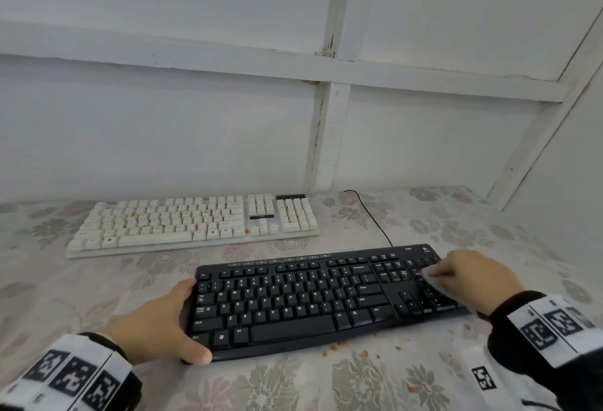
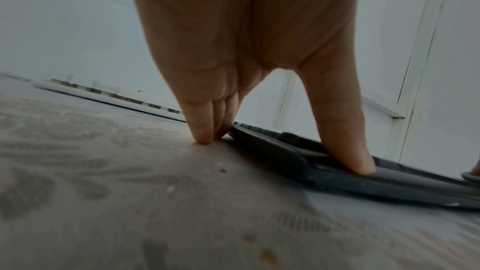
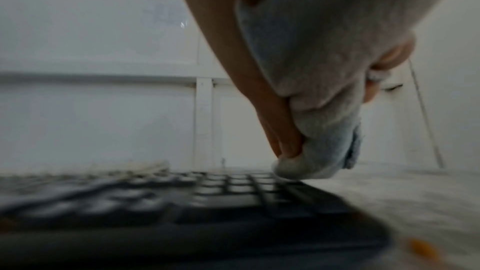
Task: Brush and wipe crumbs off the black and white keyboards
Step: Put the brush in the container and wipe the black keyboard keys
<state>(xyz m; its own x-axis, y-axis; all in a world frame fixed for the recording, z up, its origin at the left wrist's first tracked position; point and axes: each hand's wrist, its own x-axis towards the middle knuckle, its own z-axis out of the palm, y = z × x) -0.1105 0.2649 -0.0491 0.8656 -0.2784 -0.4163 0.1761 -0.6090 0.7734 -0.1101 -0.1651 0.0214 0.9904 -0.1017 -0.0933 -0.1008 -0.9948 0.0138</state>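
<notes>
The black keyboard (image 1: 310, 299) lies near me on the flowered tablecloth. My left hand (image 1: 182, 319) braces its left end: straight fingers (image 2: 205, 130) touch the table at the edge and the thumb (image 2: 358, 163) presses on the frame (image 2: 337, 178). My right hand (image 1: 456, 275) grips a bunched white cloth (image 1: 432, 278) and presses it onto the number pad at the right end. In the right wrist view the cloth (image 3: 311, 69) meets the far keys (image 3: 207, 202). The white keyboard (image 1: 195, 221), dotted with orange crumbs, lies farther back on the left.
Orange crumbs (image 1: 339, 345) are scattered on the cloth in front of the black keyboard and near its right end (image 1: 466, 327). A black cable (image 1: 375, 218) runs from the black keyboard to the white panelled wall (image 1: 293, 117) just behind the table.
</notes>
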